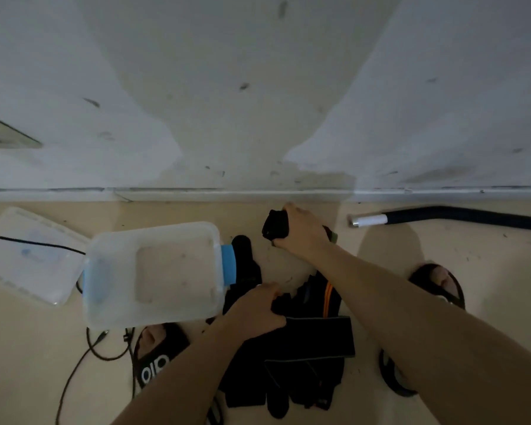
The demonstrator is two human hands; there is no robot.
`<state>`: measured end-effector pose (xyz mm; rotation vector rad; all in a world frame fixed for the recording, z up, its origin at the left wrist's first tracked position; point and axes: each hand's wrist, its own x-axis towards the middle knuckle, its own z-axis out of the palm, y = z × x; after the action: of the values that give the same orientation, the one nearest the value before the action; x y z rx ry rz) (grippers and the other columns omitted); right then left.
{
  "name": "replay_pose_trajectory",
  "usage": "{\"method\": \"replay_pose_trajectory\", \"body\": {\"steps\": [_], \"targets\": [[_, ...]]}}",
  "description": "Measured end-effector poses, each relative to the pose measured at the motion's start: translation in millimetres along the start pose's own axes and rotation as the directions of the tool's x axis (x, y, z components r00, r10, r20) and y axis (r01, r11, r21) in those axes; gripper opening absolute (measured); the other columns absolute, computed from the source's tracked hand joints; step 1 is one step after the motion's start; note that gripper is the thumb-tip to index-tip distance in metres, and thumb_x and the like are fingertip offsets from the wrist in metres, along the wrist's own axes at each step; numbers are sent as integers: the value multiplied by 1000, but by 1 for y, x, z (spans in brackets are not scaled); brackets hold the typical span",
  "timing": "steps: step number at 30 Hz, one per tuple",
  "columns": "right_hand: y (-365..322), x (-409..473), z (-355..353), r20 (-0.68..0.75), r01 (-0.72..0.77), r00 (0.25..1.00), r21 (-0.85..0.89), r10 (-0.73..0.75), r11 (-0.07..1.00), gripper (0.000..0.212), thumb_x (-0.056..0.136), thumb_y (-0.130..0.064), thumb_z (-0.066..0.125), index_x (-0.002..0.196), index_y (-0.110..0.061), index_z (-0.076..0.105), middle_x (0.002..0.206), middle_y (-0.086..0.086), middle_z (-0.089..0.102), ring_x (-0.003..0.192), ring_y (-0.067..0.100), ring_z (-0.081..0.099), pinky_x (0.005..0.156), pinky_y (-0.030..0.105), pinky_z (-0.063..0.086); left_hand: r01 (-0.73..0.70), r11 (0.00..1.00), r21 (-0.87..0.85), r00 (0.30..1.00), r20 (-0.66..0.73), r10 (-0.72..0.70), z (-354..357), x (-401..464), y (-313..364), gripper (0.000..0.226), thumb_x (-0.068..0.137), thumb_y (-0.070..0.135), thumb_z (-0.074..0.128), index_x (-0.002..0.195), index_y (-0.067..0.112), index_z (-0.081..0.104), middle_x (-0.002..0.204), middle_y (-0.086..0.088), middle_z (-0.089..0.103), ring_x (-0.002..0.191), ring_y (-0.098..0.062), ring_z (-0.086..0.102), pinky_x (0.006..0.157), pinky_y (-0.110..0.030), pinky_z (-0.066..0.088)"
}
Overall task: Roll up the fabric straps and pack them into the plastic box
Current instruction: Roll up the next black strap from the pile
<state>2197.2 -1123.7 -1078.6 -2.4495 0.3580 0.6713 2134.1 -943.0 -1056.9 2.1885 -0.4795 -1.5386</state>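
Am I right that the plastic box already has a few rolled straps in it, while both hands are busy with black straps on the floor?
Not quite. The head view shows the plastic box empty. The rest holds: the right hand grips a black strap, and the left hand holds the strap pile.

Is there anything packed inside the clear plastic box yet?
No, the clear plastic box holds no straps; its bare bottom shows through.

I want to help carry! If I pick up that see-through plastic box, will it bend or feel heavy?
Probably light: the plastic box looks empty and thin-walled. Likely it keeps its shape, since its walls stand straight. It may feel a bit slippery, being smooth plastic.
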Motion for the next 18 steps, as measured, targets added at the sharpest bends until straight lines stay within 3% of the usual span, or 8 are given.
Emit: {"method": "replay_pose_trajectory", "body": {"steps": [2, 5, 7, 10, 13, 18], "targets": [[5, 17, 5, -1, 18, 1000, -67, -19, 998, 73, 87, -36, 76, 144, -10, 38, 132, 13, 55, 117, 31, 56, 87, 39, 52, -6, 999, 44, 1000, 12, 6, 10, -2, -4, 53, 85, 38, 71, 133, 23, 55, 128, 3, 54, 115, -14, 52, 102, -32, 46], [6, 31, 8, 76, -3, 997, -229, 21, 973, 64, 99, -18, 64, 153, -9, 30, 146, 13, 46, 126, 31, 53, 98, 39, 50, 5, 993, 120, 1000, 19, -7, 16, 0, -12, 57, 82, 46, 72, 132, 26, 53, 133, 4, 49, 122, -16, 49, 106, -37, 44], [8, 29, 14, 44, -43, 997, -288, 58, 957, 65, 100, -9, 57, 156, -9, 25, 151, 15, 41, 134, 32, 48, 107, 39, 45, 38, 991, 128, 997, 62, -46, 11, 0, -10, 64, 84, 48, 71, 140, 27, 47, 141, 5, 41, 132, -16, 42, 110, -33, 39], [8, 10, 11, -8, -15, 1000, -313, 13, 950, 78, 100, -12, 57, 161, -10, 10, 160, 18, 29, 146, 36, 32, 120, 43, 33, 18, 996, 90, 1000, -6, -18, 11, -10, 2, 65, 89, 43, 70, 146, 27, 43, 141, 8, 40, 127, -6, 39, 98, -23, 35], [15, -21, -3, -50, -5, 999, -257, -8, 966, 66, 101, -16, 53, 159, -11, 22, 151, 14, 43, 137, 32, 43, 112, 39, 38, -17, 993, 116, 997, -68, 25, 9, -16, 18, 59, 93, 37, 69, 146, 24, 45, 134, 7, 47, 123, -6, 43, 89, -19, 33], [47, -82, 1, -159, -39, 987, -128, 18, 991, 38, 101, -12, 49, 139, -12, 45, 129, 10, 55, 111, 27, 56, 83, 36, 46, 21, 992, 124, 994, -105, -8, 16, -18, 18, 66, 92, 32, 68, 152, 23, 41, 145, -1, 51, 123, -12, 49, 94, -19, 39]]}}
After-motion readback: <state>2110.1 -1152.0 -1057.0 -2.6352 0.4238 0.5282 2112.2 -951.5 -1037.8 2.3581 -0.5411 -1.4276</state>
